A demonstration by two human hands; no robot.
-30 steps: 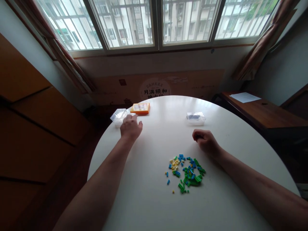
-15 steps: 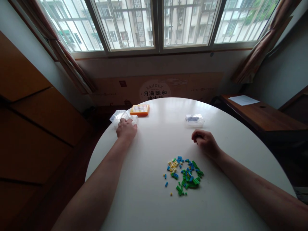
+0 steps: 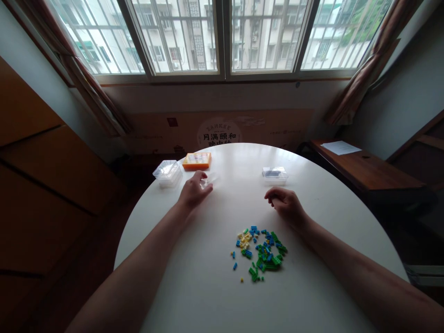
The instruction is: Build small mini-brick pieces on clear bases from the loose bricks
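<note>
In the head view my left hand (image 3: 195, 189) is closed around a clear plastic box (image 3: 210, 179), blurred and partly hidden by the fingers. Left of it, a stack of clear plastic boxes (image 3: 167, 172) stands at the table's far left edge. My right hand (image 3: 282, 202) rests in a loose fist, with nothing visible in its curled fingers. Just beyond that hand lies another clear box (image 3: 275, 174) with something dark inside. Nearer to me, between my forearms, small green, blue, yellow and cream building bricks (image 3: 265, 256) are spread in a loose pile.
An orange-edged flat box (image 3: 197, 161) lies behind my left hand. All this is on a round white table (image 3: 194, 282). To the right is a brown desk (image 3: 374, 171) with a white sheet of paper (image 3: 341, 147). A barred window is straight ahead.
My left hand has moved right, away from the stack, carrying one clear plastic box. My right hand keeps its curled pose. The whole view has shifted slightly.
</note>
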